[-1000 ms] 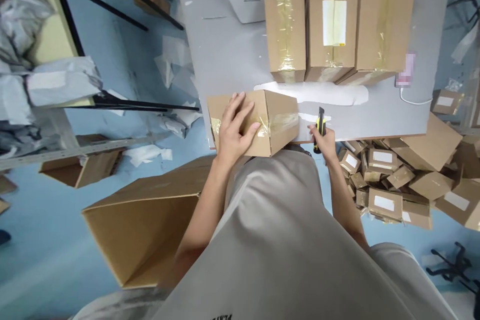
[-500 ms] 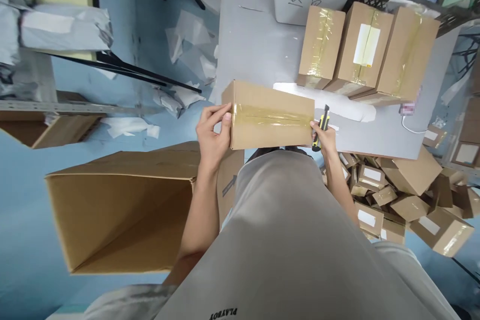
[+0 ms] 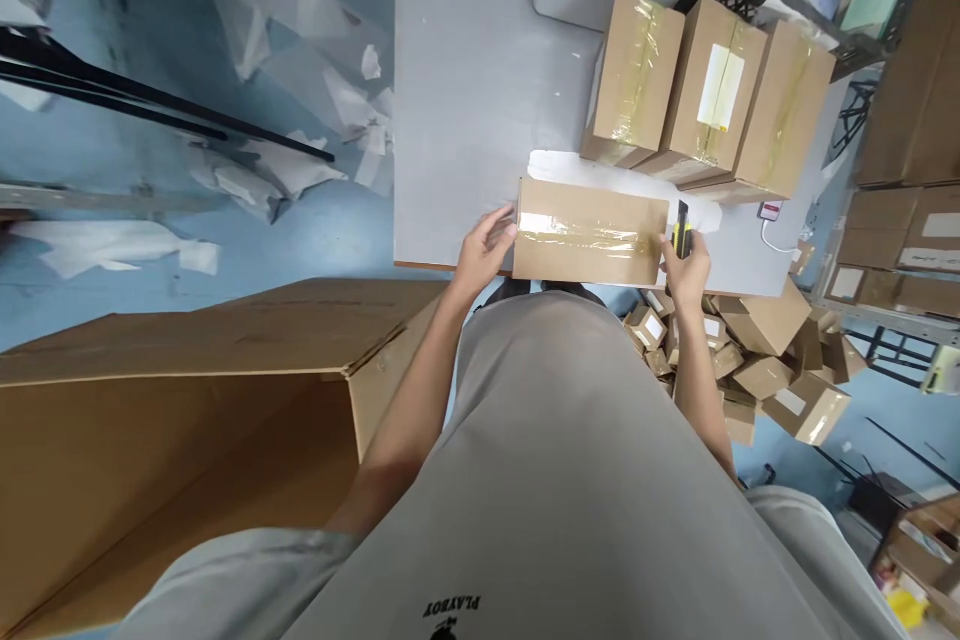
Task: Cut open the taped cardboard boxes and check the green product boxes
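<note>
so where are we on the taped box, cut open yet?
Not yet. The taped box lies at the table edge, tape seam up and intact. Left hand steadies its left end; right hand holds the yellow utility knife at the right end. Three sealed boxes wait behind it.

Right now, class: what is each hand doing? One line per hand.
Left hand: open, fingers touching the left end of the taped box.
Right hand: closed around a yellow utility knife at the box's right end.
</note>
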Demonstrator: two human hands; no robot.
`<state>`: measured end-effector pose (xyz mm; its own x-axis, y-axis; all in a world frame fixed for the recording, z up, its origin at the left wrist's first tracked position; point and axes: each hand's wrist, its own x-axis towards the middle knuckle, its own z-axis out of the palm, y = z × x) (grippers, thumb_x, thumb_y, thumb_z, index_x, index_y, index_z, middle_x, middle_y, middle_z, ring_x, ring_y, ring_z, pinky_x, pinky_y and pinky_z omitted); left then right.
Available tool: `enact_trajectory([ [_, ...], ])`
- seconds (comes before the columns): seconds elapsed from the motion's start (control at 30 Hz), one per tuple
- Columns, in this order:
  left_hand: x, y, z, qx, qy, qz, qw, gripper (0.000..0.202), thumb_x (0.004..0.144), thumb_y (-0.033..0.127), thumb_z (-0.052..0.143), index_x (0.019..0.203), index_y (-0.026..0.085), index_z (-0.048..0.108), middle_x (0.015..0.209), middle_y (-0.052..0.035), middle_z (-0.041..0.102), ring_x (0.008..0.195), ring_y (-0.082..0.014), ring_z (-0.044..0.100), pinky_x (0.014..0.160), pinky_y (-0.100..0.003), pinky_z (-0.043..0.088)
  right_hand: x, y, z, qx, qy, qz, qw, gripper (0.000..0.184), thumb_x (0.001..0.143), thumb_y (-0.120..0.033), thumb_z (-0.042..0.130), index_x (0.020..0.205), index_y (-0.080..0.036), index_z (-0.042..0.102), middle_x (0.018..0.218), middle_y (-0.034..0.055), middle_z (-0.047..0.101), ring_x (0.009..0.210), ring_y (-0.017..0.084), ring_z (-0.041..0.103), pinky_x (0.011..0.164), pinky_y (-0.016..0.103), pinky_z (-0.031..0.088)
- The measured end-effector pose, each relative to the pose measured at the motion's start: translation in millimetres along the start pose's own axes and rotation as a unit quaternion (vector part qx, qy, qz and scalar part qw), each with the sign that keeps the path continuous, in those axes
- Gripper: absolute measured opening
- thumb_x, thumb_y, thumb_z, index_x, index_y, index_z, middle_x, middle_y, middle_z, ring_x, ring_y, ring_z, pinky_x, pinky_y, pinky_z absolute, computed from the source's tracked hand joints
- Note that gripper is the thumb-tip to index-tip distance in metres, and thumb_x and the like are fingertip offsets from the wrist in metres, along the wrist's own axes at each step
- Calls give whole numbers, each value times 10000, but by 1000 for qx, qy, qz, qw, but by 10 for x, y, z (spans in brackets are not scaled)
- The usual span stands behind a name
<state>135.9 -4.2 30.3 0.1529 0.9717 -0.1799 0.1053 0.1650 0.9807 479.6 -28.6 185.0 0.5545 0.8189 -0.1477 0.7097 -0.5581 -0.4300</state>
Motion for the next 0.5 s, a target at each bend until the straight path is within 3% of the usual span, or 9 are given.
enact_trajectory([
  [0.1, 15, 66, -71, 19, -40, 28, 999, 866, 956, 875, 675, 1579, 273, 665, 1723, -205, 555, 1613, -357, 553, 1232, -541, 579, -180, -299, -42, -75, -47, -137, 987, 505, 1193, -527, 449, 1440, -153, 681, 1120, 137, 835, 863, 226, 786, 801, 303, 570],
  [0.23, 57, 65, -128, 12, -107, 38, 994, 852, 956, 874, 682, 1549, 263, 677, 1779, -214, 473, 1669, -389, 478, 1229, -578, 582, -390, -823, 82, -206, -199, -289, 913, 429, 1213, -430, 461, 1493, -220, 709, 1329, 129, 821, 1091, 263, 790, 864, 298, 540],
  [0.37, 62, -12, -156, -34, -146, 28, 988, 884, 934, 859, 722, 1570, 248, 652, 1837, -227, 386, 1682, -401, 461, 1174, -546, 632, -445, -1222, 308, -343, -284, -340, 829, 430, 1235, -445, 445, 1559, -299, 687, 1303, 101, 807, 1022, 260, 787, 772, 284, 469],
  [0.5, 56, -46, -166, -48, -164, 24, 985, 832, 935, 798, 759, 1571, 273, 651, 1852, -198, 375, 1683, -396, 464, 1181, -542, 631, -452, -1492, 444, -402, -329, -355, 778, 411, 1244, -412, 437, 1552, -284, 678, 1325, 131, 779, 992, 248, 784, 765, 297, 448],
])
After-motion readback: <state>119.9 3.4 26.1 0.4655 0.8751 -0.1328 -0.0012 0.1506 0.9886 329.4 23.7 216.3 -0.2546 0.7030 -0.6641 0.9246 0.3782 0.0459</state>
